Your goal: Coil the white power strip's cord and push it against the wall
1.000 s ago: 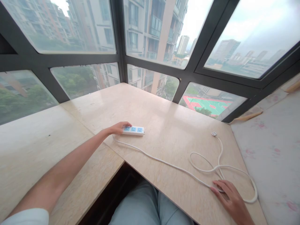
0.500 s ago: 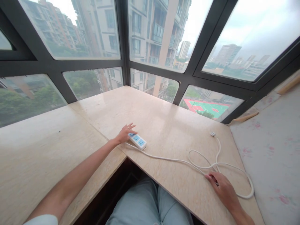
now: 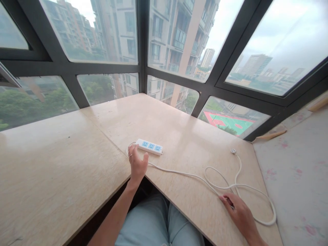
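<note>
A white power strip (image 3: pixel 148 147) with three blue sockets lies on the stone counter, nearly lengthwise across my view. My left hand (image 3: pixel 138 164) is at its near left end, thumb apart from the fingers; the fingertips come close to the strip's end and the cord there, and I cannot tell if they touch. From that end the white cord (image 3: pixel 176 171) loops behind my hand and runs right. My right hand (image 3: pixel 238 212) pinches the cord between thumb and fingers. Beyond it, the cord lies in loose loops, ending in a plug (image 3: pixel 233 151) at the counter's far right.
The pale stone counter (image 3: pixel 64 164) bends in an L around my legs (image 3: pixel 153 222), with a dark gap under its edge. Dark-framed windows (image 3: pixel 143 44) rise behind it. A wall with flowered paper (image 3: pixel 299 184) bounds the right side.
My left hand has come off the top of the strip and moved toward me. The strip has turned to lie more crosswise. My right hand stays on the cord, slightly farther left in view.
</note>
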